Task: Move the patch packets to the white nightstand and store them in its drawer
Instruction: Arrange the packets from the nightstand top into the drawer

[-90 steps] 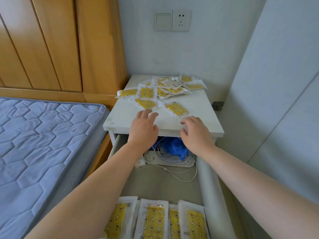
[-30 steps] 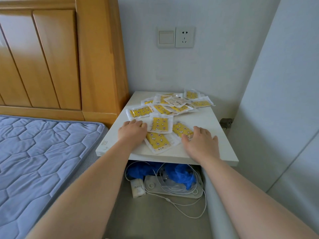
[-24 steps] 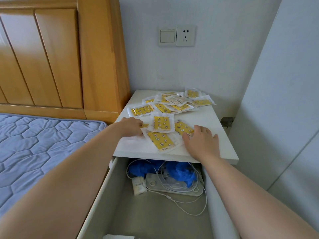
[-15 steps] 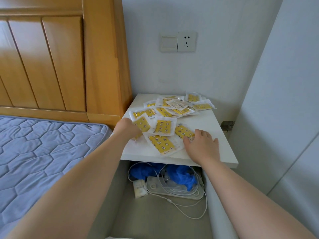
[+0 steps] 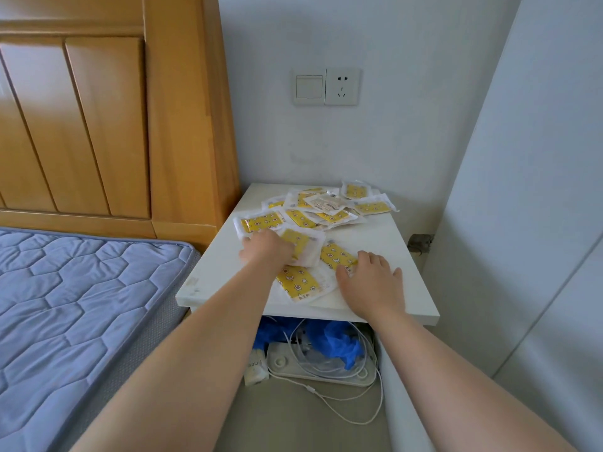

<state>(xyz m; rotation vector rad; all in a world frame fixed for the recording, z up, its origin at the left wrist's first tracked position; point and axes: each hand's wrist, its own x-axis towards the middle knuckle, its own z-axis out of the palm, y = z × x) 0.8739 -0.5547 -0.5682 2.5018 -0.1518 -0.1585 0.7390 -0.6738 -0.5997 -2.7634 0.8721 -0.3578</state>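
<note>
Several yellow-printed patch packets in clear wrappers lie scattered on the white nightstand [image 5: 385, 246], with a loose pile [image 5: 326, 208] toward the back. My left hand [image 5: 266, 249] grips a packet [image 5: 305, 244] at the left-middle of the top, its fingers curled over the packet's edge. My right hand [image 5: 372, 282] lies flat near the front edge, fingertips touching another packet [image 5: 336, 257]. One more packet [image 5: 298, 283] lies between my two hands. The nightstand's drawer [image 5: 293, 419] stands pulled out below my arms.
The back of the drawer holds a blue plastic bag [image 5: 337, 340], a white power strip [image 5: 319, 370] with tangled white cables and a small white box [image 5: 256, 370]. A blue quilted mattress [image 5: 81, 305] and wooden headboard [image 5: 107, 125] are at left, a wall panel at right.
My left hand has moved right from the nightstand's left edge and now grips a packet beside the middle ones. My right hand has stayed flat on the top. The view has tilted up.
</note>
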